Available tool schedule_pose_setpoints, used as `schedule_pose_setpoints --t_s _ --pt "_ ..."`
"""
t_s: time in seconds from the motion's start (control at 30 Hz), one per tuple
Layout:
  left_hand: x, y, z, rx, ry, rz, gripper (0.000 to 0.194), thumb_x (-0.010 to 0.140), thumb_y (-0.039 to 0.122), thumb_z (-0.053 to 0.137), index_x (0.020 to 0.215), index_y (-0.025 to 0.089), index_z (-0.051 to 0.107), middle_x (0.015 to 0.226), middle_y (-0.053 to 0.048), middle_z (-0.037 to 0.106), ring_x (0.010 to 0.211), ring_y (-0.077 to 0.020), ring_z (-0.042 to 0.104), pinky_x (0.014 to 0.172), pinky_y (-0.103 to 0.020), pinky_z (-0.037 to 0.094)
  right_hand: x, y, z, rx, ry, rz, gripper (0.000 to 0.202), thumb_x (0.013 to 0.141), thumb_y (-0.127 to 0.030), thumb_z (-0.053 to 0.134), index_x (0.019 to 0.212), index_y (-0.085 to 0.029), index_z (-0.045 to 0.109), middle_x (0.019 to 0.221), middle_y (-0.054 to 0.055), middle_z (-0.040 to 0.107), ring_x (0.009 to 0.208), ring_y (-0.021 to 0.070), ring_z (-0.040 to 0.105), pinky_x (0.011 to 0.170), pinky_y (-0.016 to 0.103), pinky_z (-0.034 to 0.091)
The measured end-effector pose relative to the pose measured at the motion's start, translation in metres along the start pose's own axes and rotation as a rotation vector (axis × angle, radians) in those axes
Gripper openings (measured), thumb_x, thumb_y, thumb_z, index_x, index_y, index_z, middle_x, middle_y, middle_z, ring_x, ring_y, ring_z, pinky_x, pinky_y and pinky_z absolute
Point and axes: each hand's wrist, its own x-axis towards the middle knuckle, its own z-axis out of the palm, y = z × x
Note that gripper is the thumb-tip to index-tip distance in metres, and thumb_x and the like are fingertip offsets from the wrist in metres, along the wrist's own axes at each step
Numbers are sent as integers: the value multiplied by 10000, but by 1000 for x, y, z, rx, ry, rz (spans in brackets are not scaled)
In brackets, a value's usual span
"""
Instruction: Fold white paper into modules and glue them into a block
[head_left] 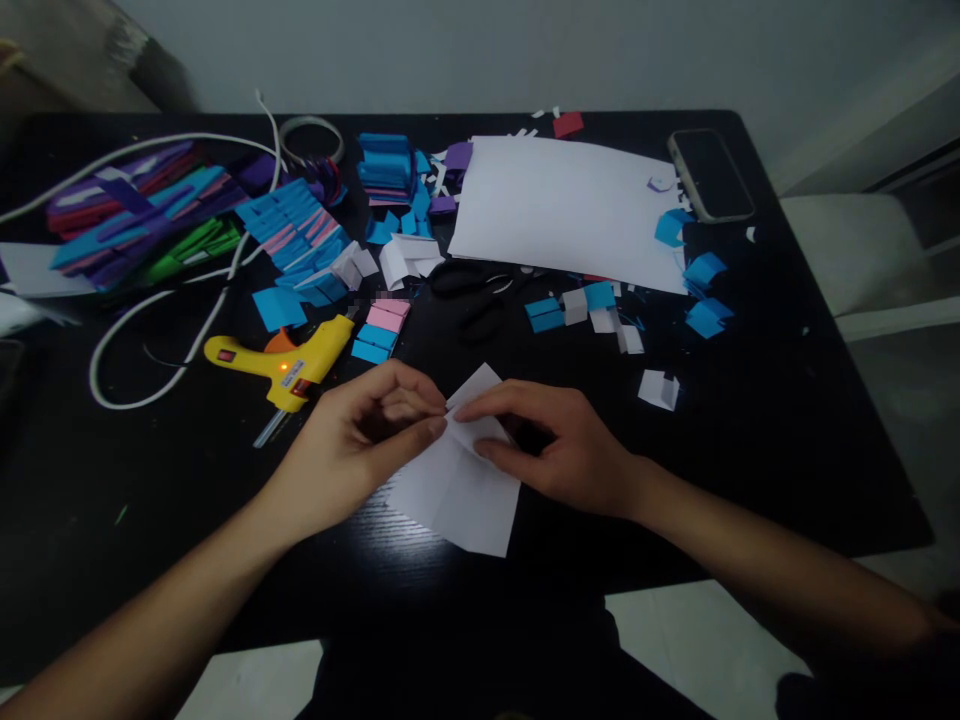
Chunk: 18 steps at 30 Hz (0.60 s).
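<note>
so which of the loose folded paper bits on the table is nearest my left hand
The pink-and-blue piece, just past your left hand and right of the yellow glue gun; the other loose bits lie farther from that hand.

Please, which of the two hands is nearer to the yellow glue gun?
Left. The left hand is close beside the yellow glue gun, on its right; the right hand is farther right, beyond the left hand.

Black table [765, 450] stood against plain grey wall [480, 60]. Pale floor [255, 685] showed below. Lighting was dim.
</note>
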Motion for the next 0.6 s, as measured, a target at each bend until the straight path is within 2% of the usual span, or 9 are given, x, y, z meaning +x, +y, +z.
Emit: schedule_pose_setpoints --t_s 0.13,0.27,0.37,0.47,0.6 --pt "0 -1 1 18 15 18 127 900 285 750 984 209 694 833 -6 718 733 -124 664 647 -225 514 -1 0 0 -9 32 -15 326 908 -112 710 1202 -250 728 1172 8 774 999 162 733 804 283 587" --pt "-1 0 -1 111 15 74 123 921 269 719 1030 220 689 829 6 707 734 -121 663 638 -219 520 -2 0 1 -43 110 2 306 886 -117 743 1166 -240 750 1109 7 786 904 149 733 769 278 576" --pt "-2 2 -4 229 -44 133 186 946 230 658 1132 241 666 875 6 708 764 -130 667 625 -224 519 -1 0 0 -59 170 48 315 862 -111 768 1152 -233 756 1067 2 784 811 128 702 701 261 549" --pt "-2 4 -6 388 -112 194 304 918 219 674 1216 259 632 1063 -16 710 907 -158 672 736 -259 548 -1 1 -1 -42 231 94 327 850 -120 784 1155 -232 753 1010 -5 776 745 112 667 640 245 523" --pt "-2 6 -6 485 -161 248 542 861 256 755 1357 278 538 1310 -43 624 1146 -199 628 931 -297 545 0 1 -1 -34 267 139 322 838 -156 807 1148 -228 753 848 -23 726 640 103 599 571 244 486"
